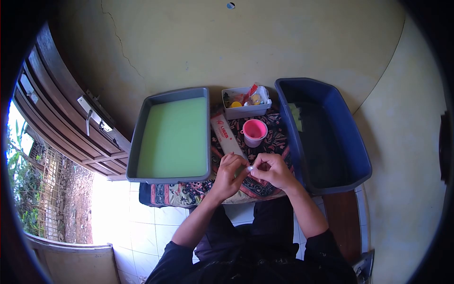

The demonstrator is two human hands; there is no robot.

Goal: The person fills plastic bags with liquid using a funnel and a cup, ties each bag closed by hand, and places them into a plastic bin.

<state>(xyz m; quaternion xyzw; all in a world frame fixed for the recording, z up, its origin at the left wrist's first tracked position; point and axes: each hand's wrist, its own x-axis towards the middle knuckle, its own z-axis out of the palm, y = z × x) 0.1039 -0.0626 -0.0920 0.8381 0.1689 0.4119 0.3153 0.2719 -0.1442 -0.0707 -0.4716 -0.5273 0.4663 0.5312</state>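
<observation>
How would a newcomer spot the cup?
Between the grey tray and blue bin lies a patterned cloth. The cup stands there, in front of the white box. Unlike the box and LIGER pack, it is round and pink inside.

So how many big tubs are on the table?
2: a grey rectangular plastic tub holding green liquid, left of the pink-lined cup, and a deep blue plastic tub right of it.

Bright daylight through the open brown wooden door [71, 102] overexposes the white tiled floor [142, 232]; the beige wall [246, 47] is dimmer. Wide-angle distortion bows lines; edges vignette to black.
</observation>
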